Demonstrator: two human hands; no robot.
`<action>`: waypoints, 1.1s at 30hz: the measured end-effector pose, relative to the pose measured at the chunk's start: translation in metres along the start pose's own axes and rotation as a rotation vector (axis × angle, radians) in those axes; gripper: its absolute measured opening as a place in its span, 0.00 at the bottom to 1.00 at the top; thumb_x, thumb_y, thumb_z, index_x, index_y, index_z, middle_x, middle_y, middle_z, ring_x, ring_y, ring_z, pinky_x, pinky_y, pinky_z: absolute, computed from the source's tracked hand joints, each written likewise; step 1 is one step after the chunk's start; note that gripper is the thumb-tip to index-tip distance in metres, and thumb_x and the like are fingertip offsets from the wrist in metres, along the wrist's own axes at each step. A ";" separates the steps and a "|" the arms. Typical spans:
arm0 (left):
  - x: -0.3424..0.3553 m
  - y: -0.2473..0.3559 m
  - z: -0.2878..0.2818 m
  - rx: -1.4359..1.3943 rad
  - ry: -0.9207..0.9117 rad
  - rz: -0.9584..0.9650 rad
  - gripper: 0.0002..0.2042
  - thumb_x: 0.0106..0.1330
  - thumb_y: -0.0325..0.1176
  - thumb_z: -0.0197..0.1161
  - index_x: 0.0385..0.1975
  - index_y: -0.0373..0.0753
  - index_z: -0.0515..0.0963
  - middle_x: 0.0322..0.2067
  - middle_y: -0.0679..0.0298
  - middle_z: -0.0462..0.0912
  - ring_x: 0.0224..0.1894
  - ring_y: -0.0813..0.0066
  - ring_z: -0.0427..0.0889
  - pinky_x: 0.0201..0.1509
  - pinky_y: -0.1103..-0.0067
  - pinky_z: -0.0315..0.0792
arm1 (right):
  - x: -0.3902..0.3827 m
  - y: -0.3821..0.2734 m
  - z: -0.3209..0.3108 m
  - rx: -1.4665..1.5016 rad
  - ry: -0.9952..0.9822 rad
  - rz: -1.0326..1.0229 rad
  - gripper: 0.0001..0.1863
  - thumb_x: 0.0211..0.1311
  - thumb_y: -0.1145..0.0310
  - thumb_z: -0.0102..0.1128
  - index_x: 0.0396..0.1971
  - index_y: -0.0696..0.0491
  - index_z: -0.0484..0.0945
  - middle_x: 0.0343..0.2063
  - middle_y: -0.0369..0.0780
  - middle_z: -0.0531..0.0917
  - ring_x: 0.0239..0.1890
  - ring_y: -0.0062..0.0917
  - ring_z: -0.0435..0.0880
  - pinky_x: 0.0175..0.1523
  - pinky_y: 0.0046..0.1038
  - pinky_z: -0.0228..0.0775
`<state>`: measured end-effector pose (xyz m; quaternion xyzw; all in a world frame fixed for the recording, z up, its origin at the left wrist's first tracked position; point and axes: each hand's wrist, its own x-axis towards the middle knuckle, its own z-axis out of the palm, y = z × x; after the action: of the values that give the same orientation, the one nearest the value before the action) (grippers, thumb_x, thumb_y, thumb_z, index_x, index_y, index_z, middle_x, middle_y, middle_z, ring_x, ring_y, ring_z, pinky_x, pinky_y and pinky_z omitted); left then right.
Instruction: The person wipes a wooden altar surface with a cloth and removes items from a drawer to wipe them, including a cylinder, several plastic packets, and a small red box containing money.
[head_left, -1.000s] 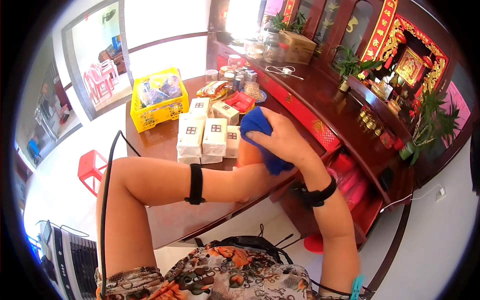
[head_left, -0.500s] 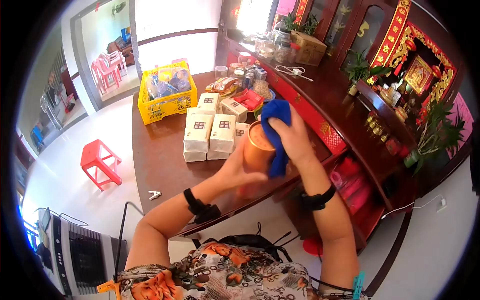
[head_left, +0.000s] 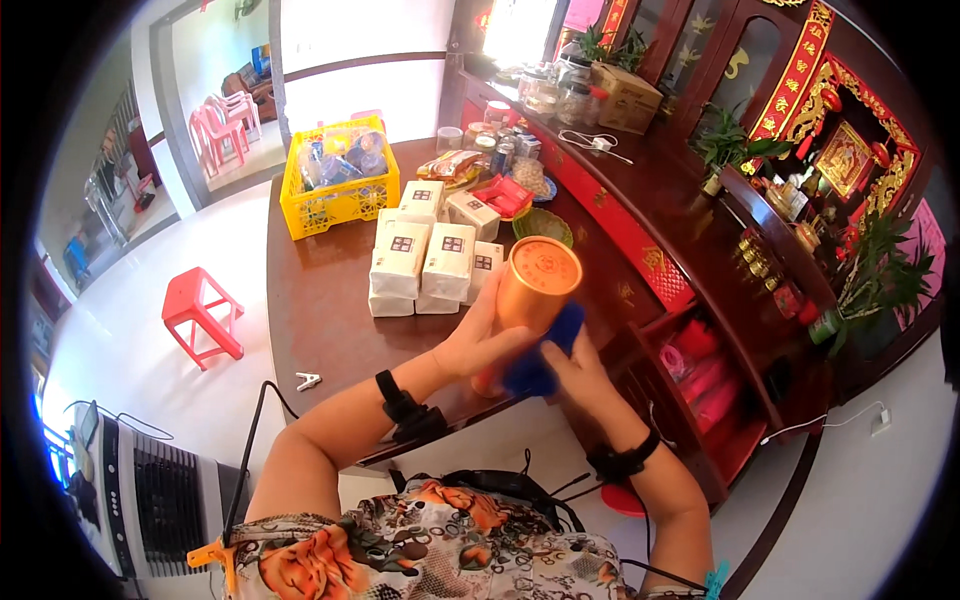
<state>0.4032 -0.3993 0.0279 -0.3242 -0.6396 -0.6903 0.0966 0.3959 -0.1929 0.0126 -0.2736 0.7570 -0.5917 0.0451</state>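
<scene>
I see the orange canister (head_left: 540, 286) held up over the near edge of the worktop (head_left: 328, 270), beyond and right of the left hand (head_left: 478, 342), whose fingers and thumb close around its side. Its long axis tilts, the round end facing up and away from the body, a little rightward. My right hand (head_left: 578, 370) pinches the blue cloth (head_left: 530, 370) at the canister's lower right (blur keeps me from telling how firmly it presses). So the left hand is on the canister itself; the right lies just beside it, with cloth between. White packs (head_left: 420, 255) stand beyond, to the left.
</scene>
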 end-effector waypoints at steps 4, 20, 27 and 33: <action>-0.011 -0.005 0.002 0.162 0.107 0.062 0.44 0.60 0.33 0.62 0.71 0.34 0.39 0.66 0.55 0.54 0.70 0.66 0.50 0.73 0.69 0.46 | 0.006 -0.064 0.001 0.017 0.150 -0.164 0.35 0.63 0.71 0.60 0.66 0.59 0.55 0.59 0.43 0.68 0.61 0.27 0.68 0.66 0.30 0.57; -0.016 -0.026 0.013 0.177 0.264 -0.139 0.41 0.45 0.35 0.78 0.60 0.35 0.62 0.54 0.55 0.71 0.58 0.67 0.71 0.62 0.70 0.67 | 0.003 0.114 0.011 0.477 -0.404 0.313 0.31 0.74 0.50 0.44 0.65 0.58 0.58 0.59 0.40 0.70 0.61 0.25 0.67 0.66 0.28 0.58; -0.022 0.018 0.006 -0.083 0.452 -0.087 0.39 0.48 0.34 0.75 0.60 0.34 0.62 0.53 0.59 0.75 0.55 0.72 0.74 0.60 0.74 0.68 | -0.008 0.075 0.021 0.247 -0.534 0.447 0.27 0.67 0.65 0.59 0.62 0.55 0.63 0.54 0.37 0.75 0.56 0.22 0.72 0.62 0.28 0.64; -0.047 0.035 -0.037 0.161 0.517 0.009 0.38 0.47 0.36 0.76 0.58 0.33 0.62 0.52 0.59 0.75 0.53 0.71 0.75 0.58 0.72 0.70 | 0.002 0.060 0.014 0.275 -0.509 0.362 0.26 0.56 0.80 0.62 0.57 0.57 0.69 0.41 0.38 0.82 0.45 0.26 0.80 0.54 0.28 0.72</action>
<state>0.4469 -0.4535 0.0309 -0.1311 -0.6451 -0.6967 0.2851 0.3781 -0.1970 -0.0468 -0.2649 0.6711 -0.5832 0.3733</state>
